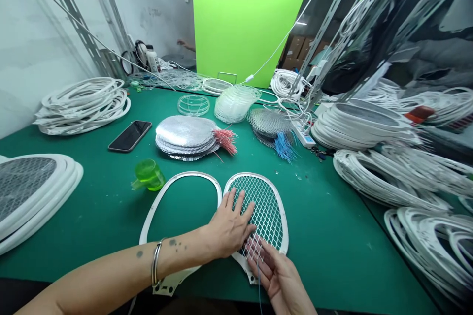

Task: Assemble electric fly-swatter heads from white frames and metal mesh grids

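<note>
My left hand (pixel 229 226) lies flat, fingers spread, pressing on the metal mesh inside a white racket-shaped frame (pixel 281 221) on the green table. My right hand (pixel 275 270) is at the narrow lower end of that frame, its fingers curled around thin wires (pixel 258 275), one blue, that lead out of the mesh. An empty white frame (pixel 173 179) lies just left of it, touching it. My left wrist wears a metal bangle (pixel 156 262).
Stacked meshes with red wires (pixel 186 135) and blue wires (pixel 269 125) lie ahead. A phone (pixel 130 136) and a green plastic cup (pixel 148 174) sit to the left. Piles of white frames fill the right side (pixel 369 128) and left edge (pixel 83 103). A green board (pixel 247 15) stands behind.
</note>
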Demonstrator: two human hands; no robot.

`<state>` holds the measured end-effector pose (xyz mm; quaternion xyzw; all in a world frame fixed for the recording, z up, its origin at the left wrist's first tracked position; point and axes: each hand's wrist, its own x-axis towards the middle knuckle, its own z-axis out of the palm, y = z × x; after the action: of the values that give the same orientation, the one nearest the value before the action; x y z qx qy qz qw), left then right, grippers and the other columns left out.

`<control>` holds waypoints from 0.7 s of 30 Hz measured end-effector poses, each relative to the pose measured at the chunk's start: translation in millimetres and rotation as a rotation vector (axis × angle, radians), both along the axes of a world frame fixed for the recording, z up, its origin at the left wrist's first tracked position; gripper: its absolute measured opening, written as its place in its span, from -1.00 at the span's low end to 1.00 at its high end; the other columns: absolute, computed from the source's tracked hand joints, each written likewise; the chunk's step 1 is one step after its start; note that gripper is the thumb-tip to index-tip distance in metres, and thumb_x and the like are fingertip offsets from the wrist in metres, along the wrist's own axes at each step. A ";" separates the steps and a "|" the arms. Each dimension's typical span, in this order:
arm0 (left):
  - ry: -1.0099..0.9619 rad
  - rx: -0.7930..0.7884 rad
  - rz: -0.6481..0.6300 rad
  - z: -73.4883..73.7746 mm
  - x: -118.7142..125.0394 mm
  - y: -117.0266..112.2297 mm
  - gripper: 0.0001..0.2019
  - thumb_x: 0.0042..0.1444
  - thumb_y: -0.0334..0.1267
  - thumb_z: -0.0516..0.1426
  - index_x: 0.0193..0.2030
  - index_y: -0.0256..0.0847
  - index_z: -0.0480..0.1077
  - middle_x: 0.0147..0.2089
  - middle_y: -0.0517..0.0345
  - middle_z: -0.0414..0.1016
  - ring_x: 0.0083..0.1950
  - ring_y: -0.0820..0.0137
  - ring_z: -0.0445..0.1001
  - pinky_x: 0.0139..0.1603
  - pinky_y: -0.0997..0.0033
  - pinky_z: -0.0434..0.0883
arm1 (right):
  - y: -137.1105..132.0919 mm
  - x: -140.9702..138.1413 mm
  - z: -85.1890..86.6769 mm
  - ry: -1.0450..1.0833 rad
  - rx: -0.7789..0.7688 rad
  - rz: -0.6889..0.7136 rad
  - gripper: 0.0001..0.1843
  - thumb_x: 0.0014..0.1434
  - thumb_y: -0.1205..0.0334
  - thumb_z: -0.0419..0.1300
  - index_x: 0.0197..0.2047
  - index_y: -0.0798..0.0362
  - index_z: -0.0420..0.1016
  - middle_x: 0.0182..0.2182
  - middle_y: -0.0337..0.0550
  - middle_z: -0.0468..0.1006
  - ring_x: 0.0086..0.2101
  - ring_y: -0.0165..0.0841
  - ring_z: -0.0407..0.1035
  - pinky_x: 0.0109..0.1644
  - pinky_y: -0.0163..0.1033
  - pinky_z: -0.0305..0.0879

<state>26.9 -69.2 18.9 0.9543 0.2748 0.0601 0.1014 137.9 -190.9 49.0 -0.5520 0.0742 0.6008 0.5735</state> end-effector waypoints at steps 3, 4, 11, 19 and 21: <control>0.015 0.036 -0.006 4.5 0.7 -0.1 -0.42 0.34 0.03 -0.08 0.39 -0.25 0.11 0.43 -0.29 -0.03 0.43 -0.19 -0.12 0.29 -0.25 0.09 | -13.7 8.8 6.8 0.005 0.000 0.084 -0.51 -0.12 0.13 0.48 -0.14 0.21 0.56 -0.12 0.07 0.62 -0.03 -0.11 0.47 0.06 -0.15 0.46; 0.025 0.037 -0.007 6.7 0.8 -0.3 -0.42 0.33 0.02 -0.06 0.38 -0.26 0.11 0.42 -0.31 -0.02 0.43 -0.21 -0.11 0.29 -0.24 0.08 | -20.3 13.4 9.9 -0.006 -0.008 0.119 -0.48 -0.13 0.11 0.49 -0.13 0.21 0.56 -0.11 0.07 0.62 -0.02 -0.11 0.47 0.07 -0.15 0.44; 0.081 -0.020 0.001 10.9 -1.2 -3.7 -0.39 0.32 0.01 -0.04 0.41 -0.24 0.05 0.45 -0.24 -0.09 0.44 -0.22 -0.21 0.33 -0.27 -0.01 | -43.4 49.2 34.7 -0.723 -0.113 0.671 -0.46 0.05 -0.25 0.24 -0.21 0.09 0.62 -0.37 0.01 0.64 -0.44 -0.25 0.51 -0.38 -0.23 0.42; 0.095 -0.041 0.008 10.8 -1.2 -0.9 -0.36 0.36 -0.07 -0.10 0.41 -0.55 -0.03 0.45 -0.33 -0.12 0.46 -0.12 -0.27 0.40 -0.15 -0.13 | 34.4 64.2 -1.5 -1.590 0.580 1.342 -0.06 0.19 -0.21 0.12 0.43 0.07 -0.16 0.40 -0.09 -0.18 0.36 -0.11 -0.28 0.42 0.03 -0.43; 0.055 -0.042 0.010 19.1 -7.8 -4.5 -0.38 0.37 -0.10 -0.13 0.39 -0.57 -0.02 0.45 -0.33 -0.11 0.47 -0.04 -0.26 0.42 -0.08 -0.11 | 40.8 69.5 -12.3 -1.582 0.600 1.453 -0.05 0.21 -0.25 0.06 0.44 0.05 -0.26 0.40 -0.11 -0.29 0.37 -0.15 -0.36 0.42 0.00 -0.47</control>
<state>19.0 -73.8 38.0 0.9518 0.2837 0.0285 0.1135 207.4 -150.1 36.7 -0.5304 -0.8007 0.2664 0.0816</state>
